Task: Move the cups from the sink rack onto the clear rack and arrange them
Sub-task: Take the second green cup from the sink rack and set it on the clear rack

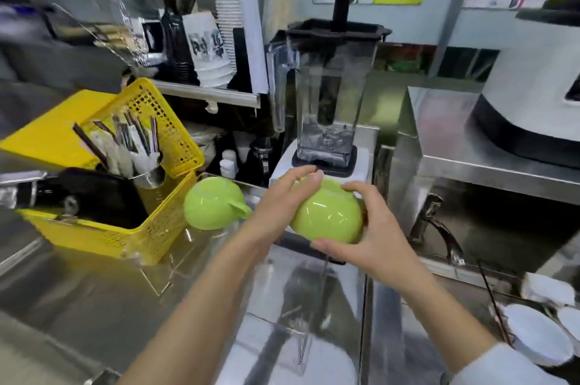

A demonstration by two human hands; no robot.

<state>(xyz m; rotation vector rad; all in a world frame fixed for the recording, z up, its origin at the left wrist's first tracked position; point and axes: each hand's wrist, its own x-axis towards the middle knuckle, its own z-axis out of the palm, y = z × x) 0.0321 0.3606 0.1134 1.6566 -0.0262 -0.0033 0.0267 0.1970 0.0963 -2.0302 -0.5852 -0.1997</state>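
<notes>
Both my hands hold one lime-green cup (328, 215), upside down, over the far end of the clear rack (276, 296). My left hand (279, 199) grips its left side and base. My right hand (370, 234) wraps its right side and rim. A second green cup (213, 204) sits upside down on the clear rack to the left, handle pointing right. White cups (533, 334) lie on the sink rack at the lower right, partly cut off by the frame edge.
A yellow basket (138, 237) with straws and a steel tin stands left of the clear rack. A blender (326, 96) rises just behind the held cup. A tap (439, 227) and a steel shelf with a machine (533, 96) are on the right.
</notes>
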